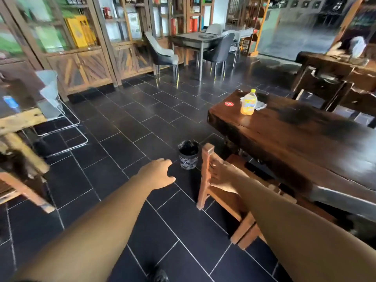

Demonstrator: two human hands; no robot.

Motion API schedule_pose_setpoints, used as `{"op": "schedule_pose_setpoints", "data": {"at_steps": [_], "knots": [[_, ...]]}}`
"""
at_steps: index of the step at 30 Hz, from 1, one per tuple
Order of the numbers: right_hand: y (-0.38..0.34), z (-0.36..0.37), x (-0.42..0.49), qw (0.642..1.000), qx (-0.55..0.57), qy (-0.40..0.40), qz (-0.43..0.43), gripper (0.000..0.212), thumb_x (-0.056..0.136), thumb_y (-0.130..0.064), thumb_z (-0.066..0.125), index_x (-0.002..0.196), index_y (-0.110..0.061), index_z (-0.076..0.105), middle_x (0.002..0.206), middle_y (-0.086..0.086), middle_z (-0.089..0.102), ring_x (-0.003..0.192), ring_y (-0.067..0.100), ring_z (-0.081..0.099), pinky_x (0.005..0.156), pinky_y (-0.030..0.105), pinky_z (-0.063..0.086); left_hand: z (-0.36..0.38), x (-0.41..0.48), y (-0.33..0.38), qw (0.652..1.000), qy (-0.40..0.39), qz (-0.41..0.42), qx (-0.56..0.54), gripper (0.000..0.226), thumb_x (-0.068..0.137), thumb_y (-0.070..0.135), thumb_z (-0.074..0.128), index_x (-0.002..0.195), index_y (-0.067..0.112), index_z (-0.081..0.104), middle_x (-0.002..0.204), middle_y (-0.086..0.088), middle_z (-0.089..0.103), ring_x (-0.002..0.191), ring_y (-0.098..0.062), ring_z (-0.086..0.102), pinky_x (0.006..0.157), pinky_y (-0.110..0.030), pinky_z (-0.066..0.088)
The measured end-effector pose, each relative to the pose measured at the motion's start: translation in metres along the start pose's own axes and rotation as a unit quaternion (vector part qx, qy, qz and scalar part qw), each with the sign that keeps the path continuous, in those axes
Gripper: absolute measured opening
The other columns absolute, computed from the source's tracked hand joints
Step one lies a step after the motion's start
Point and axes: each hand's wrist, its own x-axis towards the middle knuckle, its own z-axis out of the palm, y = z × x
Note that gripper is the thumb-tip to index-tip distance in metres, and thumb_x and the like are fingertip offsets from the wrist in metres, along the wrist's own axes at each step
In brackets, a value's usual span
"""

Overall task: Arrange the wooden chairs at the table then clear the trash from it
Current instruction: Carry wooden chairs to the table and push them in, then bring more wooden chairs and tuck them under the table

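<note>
A light wooden chair (205, 176) stands pushed against the near long side of the dark wooden table (295, 139). My right hand (221, 176) rests on the chair's back rail next to its upright post, fingers laid over the wood. My left hand (160, 171) hangs free over the floor, left of the chair, fingers loosely curled and holding nothing. On the table's far end stand a plastic bottle of orange drink (248, 102) with a yellow cap, crumpled paper (260, 104) behind it, and a red round sticker (229, 103).
A small black waste bin (188, 154) sits on the dark tiled floor just beyond the chair. Another wooden chair (22, 178) and a table edge are at the left. A white wire-frame chair (53, 102) stands further back. Dark wooden furniture (333, 78) lies behind the table.
</note>
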Motion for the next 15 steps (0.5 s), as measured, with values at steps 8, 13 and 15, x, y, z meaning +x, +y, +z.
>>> {"op": "schedule_pose_setpoints", "data": {"at_steps": [8,13,15], "knots": [[-0.135,-0.029,0.115,0.999,-0.027,-0.023,0.015,0.07,0.09,-0.05,0.061,0.146,-0.016,0.036,0.141,0.009,0.049,0.129,0.029,0.049,0.099,0.036,0.041,-0.032,0.079,-0.12,1.0,-0.009,-0.018,-0.023,0.063,0.091,0.048,0.059,0.147,0.022,0.04,0.142,0.004,0.048,0.128,-0.019,0.049,0.098,-0.038,0.044],[-0.162,-0.037,0.192,0.999,-0.012,-0.052,-0.004,0.073,0.088,-0.049,0.065,0.146,-0.017,0.037,0.139,0.009,0.049,0.125,0.029,0.051,0.1,0.038,0.044,-0.052,0.135,-0.163,0.999,-0.022,-0.023,-0.026,0.063,0.093,0.041,0.06,0.148,0.022,0.038,0.144,0.002,0.046,0.13,-0.021,0.047,0.099,-0.039,0.044],[-0.166,-0.042,0.222,0.998,-0.017,-0.058,-0.006,0.073,0.087,-0.05,0.065,0.147,-0.018,0.036,0.14,0.008,0.048,0.124,0.029,0.052,0.099,0.039,0.045,-0.059,0.161,-0.175,0.999,-0.021,-0.025,-0.023,0.064,0.092,0.041,0.061,0.149,0.022,0.038,0.146,0.002,0.045,0.131,-0.021,0.047,0.099,-0.039,0.043]]}}
